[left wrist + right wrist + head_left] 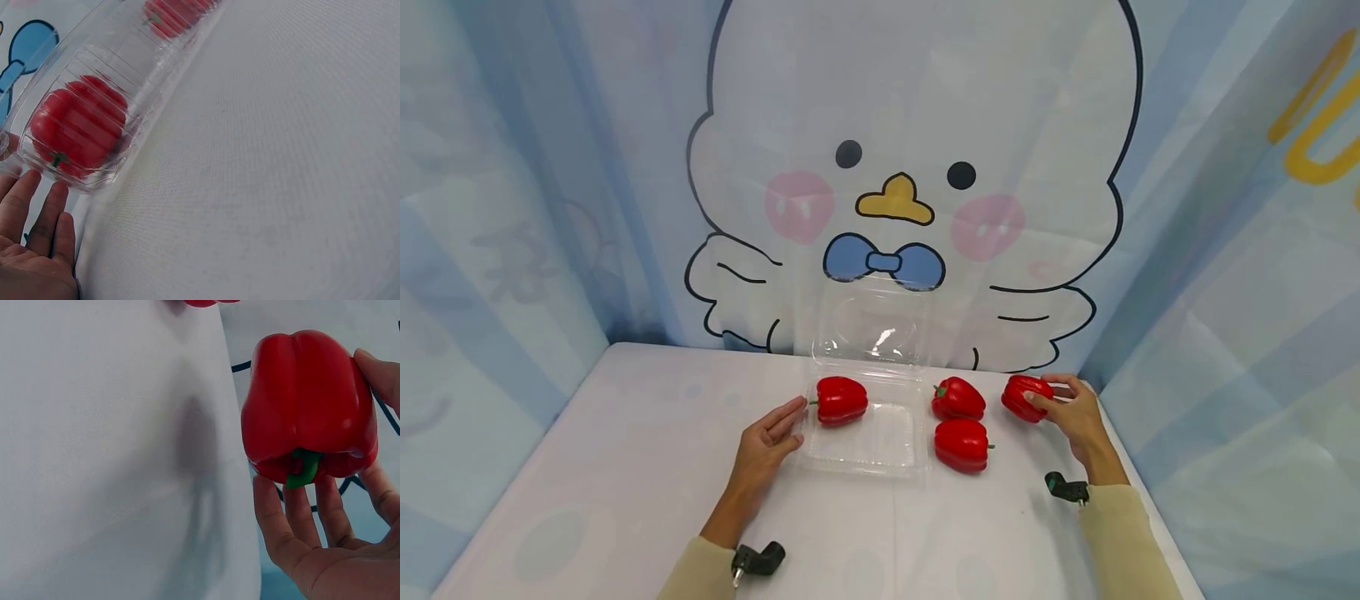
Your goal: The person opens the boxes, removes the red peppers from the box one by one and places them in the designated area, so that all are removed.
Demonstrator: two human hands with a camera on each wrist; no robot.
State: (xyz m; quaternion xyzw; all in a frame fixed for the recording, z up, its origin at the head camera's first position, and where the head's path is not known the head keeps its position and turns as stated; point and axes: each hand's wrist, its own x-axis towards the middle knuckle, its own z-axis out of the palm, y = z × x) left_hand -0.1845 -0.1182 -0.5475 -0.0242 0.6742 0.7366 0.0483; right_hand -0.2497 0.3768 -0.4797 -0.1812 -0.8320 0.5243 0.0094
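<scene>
A red bell pepper [309,400] with a green stem is held in my right hand [1078,417], thumb on one side and fingers on the other; its shadow falls on the table beside it. My left hand [765,446] rests at the left side of a clear plastic clamshell box [865,462], fingers extended and fingertips right at its edge. One bell pepper [841,401] lies inside the box's left back part, stem toward that hand. Two more bell peppers, one farther back [958,398] and one nearer [962,445], lie close together just right of the box.
The box's lid [868,325] stands raised at the back against a curtain [910,100] printed with a cartoon bird. Curtains also close off both sides of the white table [647,467]. A small dark camera is strapped to each wrist.
</scene>
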